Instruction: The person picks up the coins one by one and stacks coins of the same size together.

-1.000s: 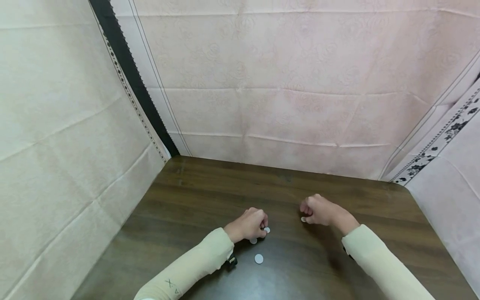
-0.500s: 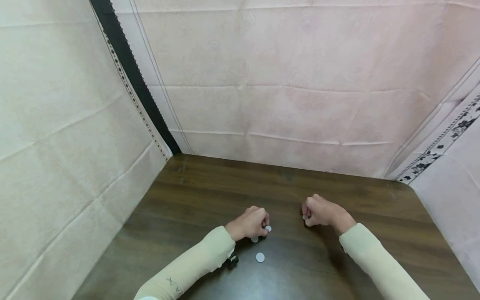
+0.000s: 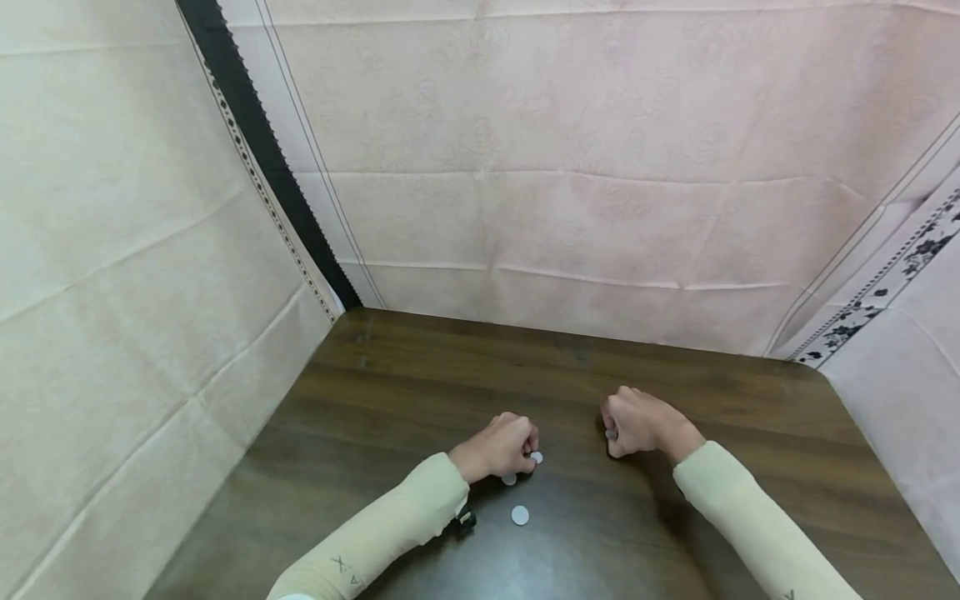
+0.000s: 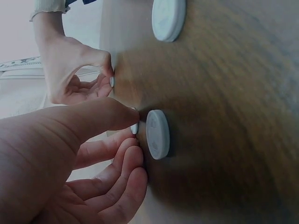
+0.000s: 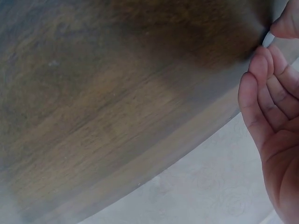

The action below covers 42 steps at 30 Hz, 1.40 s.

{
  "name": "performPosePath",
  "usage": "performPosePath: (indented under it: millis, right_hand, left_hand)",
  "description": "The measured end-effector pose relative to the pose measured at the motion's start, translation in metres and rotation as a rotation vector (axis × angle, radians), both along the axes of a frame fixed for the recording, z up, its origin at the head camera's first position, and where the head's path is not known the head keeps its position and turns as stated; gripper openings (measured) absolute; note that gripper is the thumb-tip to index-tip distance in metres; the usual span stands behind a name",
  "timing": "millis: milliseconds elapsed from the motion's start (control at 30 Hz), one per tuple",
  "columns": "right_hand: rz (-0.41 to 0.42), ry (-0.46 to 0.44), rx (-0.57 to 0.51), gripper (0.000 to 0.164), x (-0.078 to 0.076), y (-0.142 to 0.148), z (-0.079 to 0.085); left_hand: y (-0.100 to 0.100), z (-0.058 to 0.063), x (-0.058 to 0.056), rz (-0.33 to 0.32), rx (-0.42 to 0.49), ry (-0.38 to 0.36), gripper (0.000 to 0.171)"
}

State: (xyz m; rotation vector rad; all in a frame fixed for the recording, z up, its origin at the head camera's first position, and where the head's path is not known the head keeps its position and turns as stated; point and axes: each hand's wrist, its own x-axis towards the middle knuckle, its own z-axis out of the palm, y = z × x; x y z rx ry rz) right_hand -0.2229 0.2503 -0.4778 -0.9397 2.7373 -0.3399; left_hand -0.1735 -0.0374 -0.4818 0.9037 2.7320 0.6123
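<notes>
On the wooden table, my left hand (image 3: 497,450) pinches a white disc (image 4: 134,127) between thumb and index finger, low at the surface. Right beside those fingertips lies a second white disc (image 4: 158,134), flat, with a faint raised mark on its face. A third white disc (image 3: 520,516) rests nearer to me. Farther right and a little deeper on the table, my right hand (image 3: 647,423) holds another white disc (image 5: 268,39) by its edges between thumb and index finger. The fingers hide part of both held discs.
The dark brown wooden table (image 3: 420,375) ends at a back edge against a pale patterned cloth (image 3: 525,208). More cloth hangs at the left (image 3: 135,250) and right. A small black device (image 3: 465,521) sits under my left wrist.
My right thumb and fingers have closed on the disc there, which now stands between them, and that hand has shifted slightly. My left hand has stayed in place.
</notes>
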Motion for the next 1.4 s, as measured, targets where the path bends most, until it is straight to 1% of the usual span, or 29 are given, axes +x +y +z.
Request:
performPosePath:
  millis: [100, 333, 433, 667, 800, 900, 1033, 1167, 1400]
  right_hand:
    - [0.000, -0.009, -0.010, 0.035, 0.001, 0.001, 0.000]
    - [0.031, -0.013, -0.037, 0.043, 0.002, -0.001, 0.002]
    - [0.033, -0.018, -0.034, 0.041, 0.003, -0.005, 0.005]
    - [0.055, 0.000, -0.061, 0.028, 0.005, -0.019, 0.007]
    - [0.074, -0.021, -0.066, 0.027, 0.007, -0.028, 0.006]
    - [0.090, -0.015, -0.069, 0.025, 0.008, -0.034, 0.006]
    - [0.106, 0.001, -0.055, 0.022, 0.009, -0.043, 0.004]
    - [0.113, -0.008, -0.046, 0.023, 0.012, -0.052, 0.001]
    - [0.134, 0.003, -0.064, 0.024, 0.017, -0.065, -0.002]
  left_hand:
    - [0.001, 0.001, 0.000, 0.001, -0.008, 0.002, 0.010]
    - [0.001, 0.000, -0.001, -0.005, -0.024, 0.018, 0.011]
    - [0.001, 0.000, -0.001, -0.005, -0.026, 0.023, 0.011]
    - [0.000, 0.001, 0.000, 0.004, -0.010, 0.004, 0.012]
    - [0.001, -0.001, 0.001, -0.001, -0.013, 0.015, 0.012]
    - [0.001, -0.002, 0.000, -0.002, -0.017, 0.034, 0.012]
    - [0.001, -0.004, -0.001, 0.000, -0.022, 0.036, 0.013]
    - [0.001, -0.004, -0.002, -0.005, -0.021, 0.031, 0.014]
    - [0.001, -0.004, -0.003, -0.022, -0.024, 0.054, 0.013]
